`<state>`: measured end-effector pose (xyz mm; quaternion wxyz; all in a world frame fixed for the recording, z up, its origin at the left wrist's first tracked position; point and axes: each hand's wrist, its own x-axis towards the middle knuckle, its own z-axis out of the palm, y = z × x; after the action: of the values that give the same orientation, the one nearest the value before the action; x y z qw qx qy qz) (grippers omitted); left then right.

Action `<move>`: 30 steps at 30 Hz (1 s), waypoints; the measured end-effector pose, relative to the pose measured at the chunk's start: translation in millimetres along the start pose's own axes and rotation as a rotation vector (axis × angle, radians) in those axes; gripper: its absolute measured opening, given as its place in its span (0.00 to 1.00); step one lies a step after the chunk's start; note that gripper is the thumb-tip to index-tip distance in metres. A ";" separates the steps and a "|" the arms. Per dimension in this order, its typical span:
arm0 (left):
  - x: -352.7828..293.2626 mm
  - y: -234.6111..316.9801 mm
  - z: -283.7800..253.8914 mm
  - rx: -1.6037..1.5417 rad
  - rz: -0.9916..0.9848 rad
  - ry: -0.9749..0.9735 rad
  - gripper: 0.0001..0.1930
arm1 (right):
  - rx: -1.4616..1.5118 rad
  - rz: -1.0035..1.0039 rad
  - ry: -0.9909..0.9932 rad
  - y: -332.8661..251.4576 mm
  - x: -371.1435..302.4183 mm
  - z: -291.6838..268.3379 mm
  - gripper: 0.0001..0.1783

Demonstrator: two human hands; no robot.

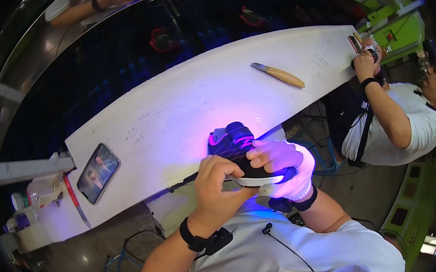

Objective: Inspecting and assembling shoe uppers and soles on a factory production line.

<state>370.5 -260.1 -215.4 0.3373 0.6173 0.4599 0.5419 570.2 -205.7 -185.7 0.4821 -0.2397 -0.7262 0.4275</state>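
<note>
A black shoe (230,156) with pink trim and a white sole edge is held between my hands at the near edge of the white table. My left hand (213,181), bare, curls its fingers over the shoe's side while its thumb lies along the sole. On the other side my right hand (286,163), in a white glove with bare fingertips, grips the shoe's front part. Purple-blue light falls on the shoe and glove. The shoe's underside and whatever might be between my left fingertips are hidden.
A wooden-handled knife or brush-like tool (280,75) lies across the table. To the left are a phone (99,173), a red-handled knife (76,199) and plastic bottles (37,192). At the right a co-worker (395,119) handles a dark item by a green machine (402,34).
</note>
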 end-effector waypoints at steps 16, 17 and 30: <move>69.6 -11.0 18.5 0.556 0.186 -0.394 0.27 | -0.496 0.273 -0.044 30.2 -15.3 -82.6 0.29; 70.6 -22.6 9.4 0.402 0.133 -0.406 0.28 | -0.481 0.340 -0.060 31.5 -12.1 -83.8 0.27; 76.5 39.8 -73.3 0.401 -0.008 -0.122 0.43 | -0.120 -0.014 -0.139 16.8 88.2 16.1 0.44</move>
<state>306.0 -208.6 -138.0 0.2368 0.7021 0.5397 0.3997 517.5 -136.2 -159.1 0.4181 -0.2327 -0.7840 0.3955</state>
